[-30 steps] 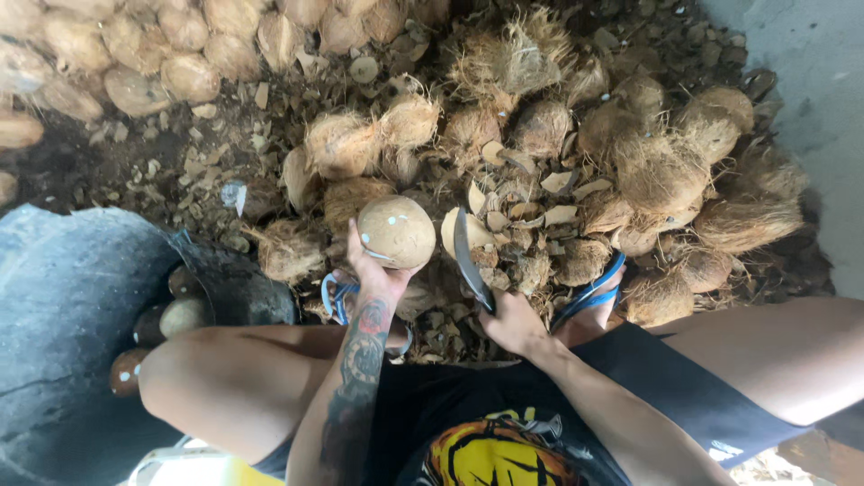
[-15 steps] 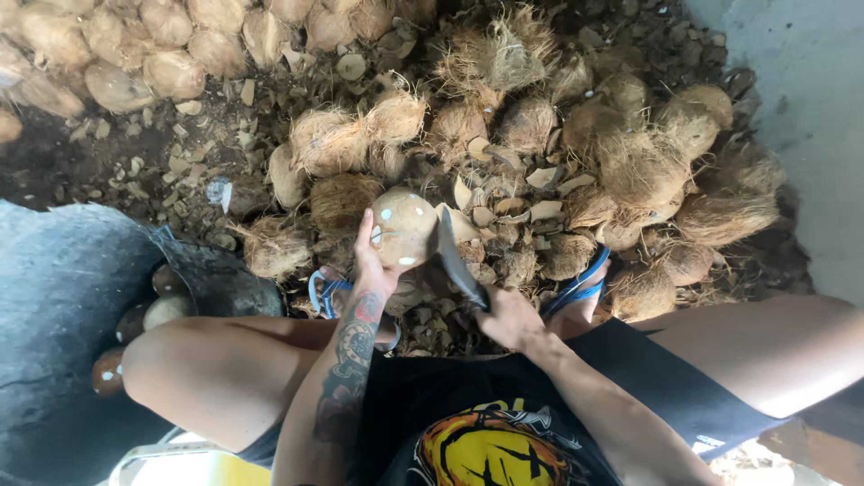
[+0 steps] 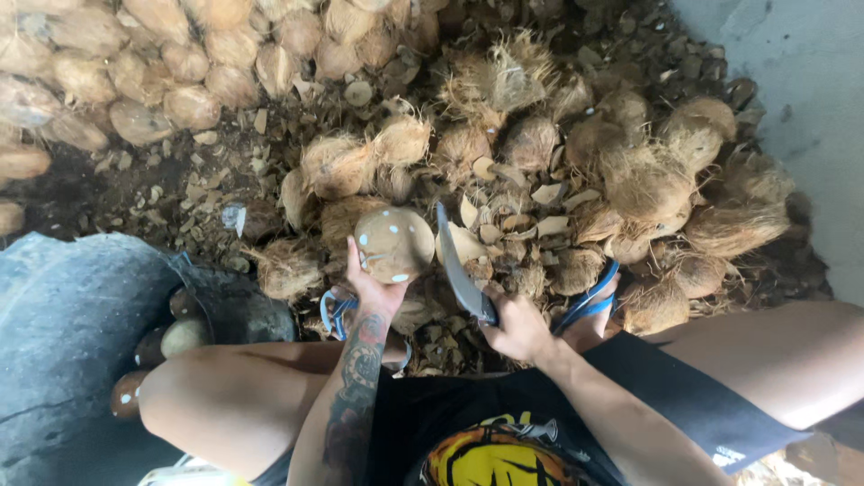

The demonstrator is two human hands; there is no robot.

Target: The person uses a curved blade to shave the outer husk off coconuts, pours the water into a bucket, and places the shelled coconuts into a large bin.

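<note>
Lighting: soft, even daylight, moderately bright; strongest toward the upper right, where the pale concrete floor (image 3: 792,81) reads washed out. Shadows: diffuse, no hard edges; deepest in the dark ground between the husks (image 3: 648,180) and along the left side by the dark sack (image 3: 63,333). Glare: faint sheen on the knife blade (image 3: 454,256). Focus: centre acceptably sharp; fine husk fibres smeared by compression. Distortion: wide-angle stretch toward the edges. Motion blur: slight, lower corners.
</note>
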